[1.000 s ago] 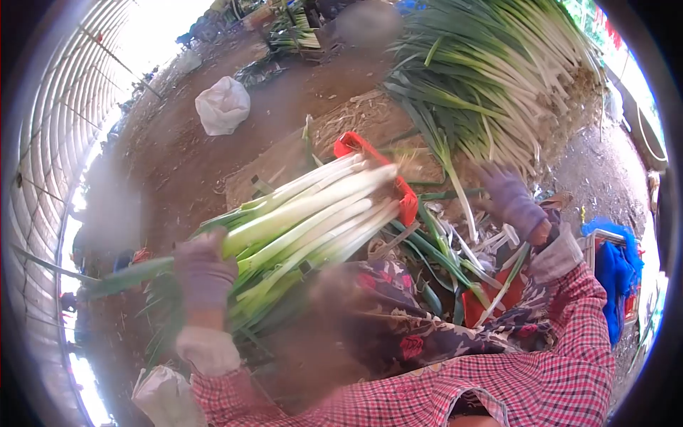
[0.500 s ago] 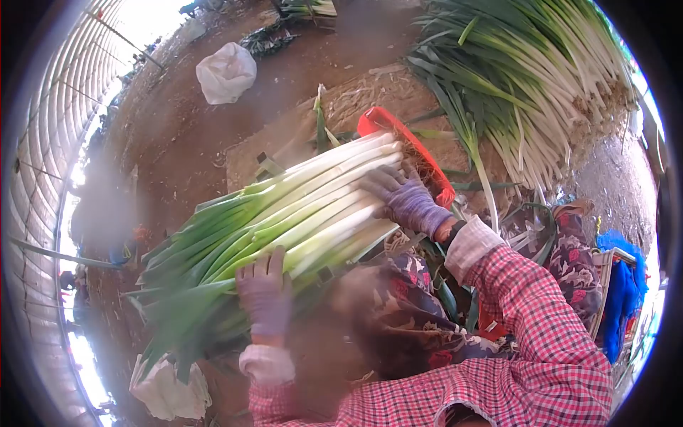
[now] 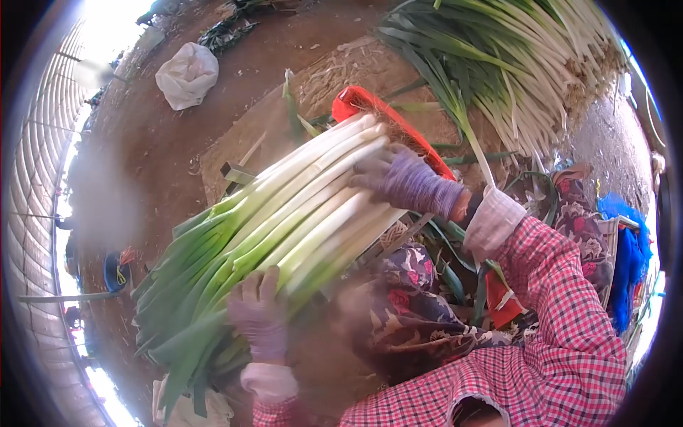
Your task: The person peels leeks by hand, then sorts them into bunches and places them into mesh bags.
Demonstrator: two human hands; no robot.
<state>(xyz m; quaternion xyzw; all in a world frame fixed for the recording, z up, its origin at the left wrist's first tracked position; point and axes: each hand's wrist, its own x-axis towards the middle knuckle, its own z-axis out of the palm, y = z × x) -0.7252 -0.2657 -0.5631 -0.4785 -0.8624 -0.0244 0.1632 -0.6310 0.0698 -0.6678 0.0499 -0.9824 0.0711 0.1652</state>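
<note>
A thick bundle of leeks [image 3: 299,206] lies slantwise in front of me, white stalks at upper right and green leaves at lower left. My left hand [image 3: 260,313], in a pale purple glove, rests on the near side of the leaves with its fingers out flat. My right hand [image 3: 413,181], gloved too, is bent over the white stalks close to the roots, its fingers closed on them and somewhat blurred. Just past the root ends is a curved red piece [image 3: 420,139], partly covered by roots.
A large pile of leeks [image 3: 512,78] lies at upper right. A crumpled white bag [image 3: 188,76] sits on the brown ground at upper left. Blue netting [image 3: 626,263] hangs over a pale frame at right. Another whitish bag [image 3: 192,406] lies at lower left, under leaf tips.
The view has shifted a little. My right hand's fingers have gone from stretched flat to curled over the stalks. My left hand still lies on the leaves.
</note>
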